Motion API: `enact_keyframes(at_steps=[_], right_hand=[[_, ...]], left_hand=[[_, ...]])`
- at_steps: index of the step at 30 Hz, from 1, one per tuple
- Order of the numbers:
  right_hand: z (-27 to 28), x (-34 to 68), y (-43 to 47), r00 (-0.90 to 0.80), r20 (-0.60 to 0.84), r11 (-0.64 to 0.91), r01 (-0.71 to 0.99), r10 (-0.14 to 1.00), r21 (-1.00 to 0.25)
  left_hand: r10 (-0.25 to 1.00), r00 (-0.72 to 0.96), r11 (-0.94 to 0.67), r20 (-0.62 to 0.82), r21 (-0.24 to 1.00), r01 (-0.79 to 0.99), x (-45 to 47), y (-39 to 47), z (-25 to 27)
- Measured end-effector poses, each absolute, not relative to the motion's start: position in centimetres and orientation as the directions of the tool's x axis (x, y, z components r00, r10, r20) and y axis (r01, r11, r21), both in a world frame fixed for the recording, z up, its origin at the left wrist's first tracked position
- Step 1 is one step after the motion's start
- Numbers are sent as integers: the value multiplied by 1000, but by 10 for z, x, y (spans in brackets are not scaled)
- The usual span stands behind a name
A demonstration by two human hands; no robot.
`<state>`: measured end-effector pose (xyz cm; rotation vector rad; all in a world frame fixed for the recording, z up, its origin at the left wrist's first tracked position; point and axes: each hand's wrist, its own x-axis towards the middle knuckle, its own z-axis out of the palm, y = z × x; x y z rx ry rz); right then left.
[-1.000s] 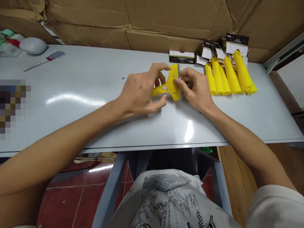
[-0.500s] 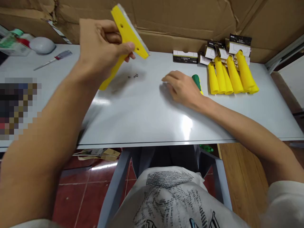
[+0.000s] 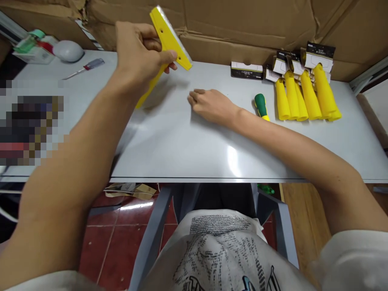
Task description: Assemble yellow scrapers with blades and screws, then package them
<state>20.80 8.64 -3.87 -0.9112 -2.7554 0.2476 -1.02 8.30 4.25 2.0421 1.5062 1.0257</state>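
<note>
My left hand (image 3: 138, 54) is closed round a yellow scraper (image 3: 168, 39), held up above the table with its wide head to the upper right. Two screw holes and a pale strip along the edge show on the head. My right hand (image 3: 212, 106) rests low on the table, to the right of the scraper, its fingers curled together. The fingertips are over the spot where small screws lay. I cannot make out what is between them. A green and yellow screwdriver handle (image 3: 260, 105) lies beyond my right forearm, partly covered by it.
Several yellow scraper handles (image 3: 309, 99) with black-and-white packaging stand at the right. A small black box (image 3: 247, 72) lies against the cardboard wall (image 3: 224, 28). On the left are a clear-handled screwdriver (image 3: 94, 64), a white rounded object (image 3: 68, 51) and a blurred-out patch.
My right hand has moved left to where the small screws lay, and they are now out of sight. It uncovers more of the green handle. My left hand keeps hold of the scraper.
</note>
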Motion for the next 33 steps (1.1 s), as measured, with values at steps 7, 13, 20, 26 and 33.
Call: enact_keyframes(at_steps=[7, 13, 20, 26, 33], right_hand=[[-32, 308, 32, -673, 340, 735, 469, 657, -491], [-22, 339, 11, -634, 354, 705, 468, 688, -533], [-12, 338, 7, -639, 295, 690, 550, 710, -471], [-6, 345, 4, -572, 380, 686, 633, 727, -358], [11, 339, -1, -141, 349, 370, 168, 926, -914]], left_hand=[[940, 199, -339, 276, 720, 606, 12, 70, 36], [899, 373, -399, 230, 783, 478, 40, 41, 36], [886, 437, -371, 153, 800, 472, 52, 26, 31], [905, 406, -317, 126, 835, 449, 55, 21, 33], [850, 497, -347, 173, 894, 283, 64, 15, 26]])
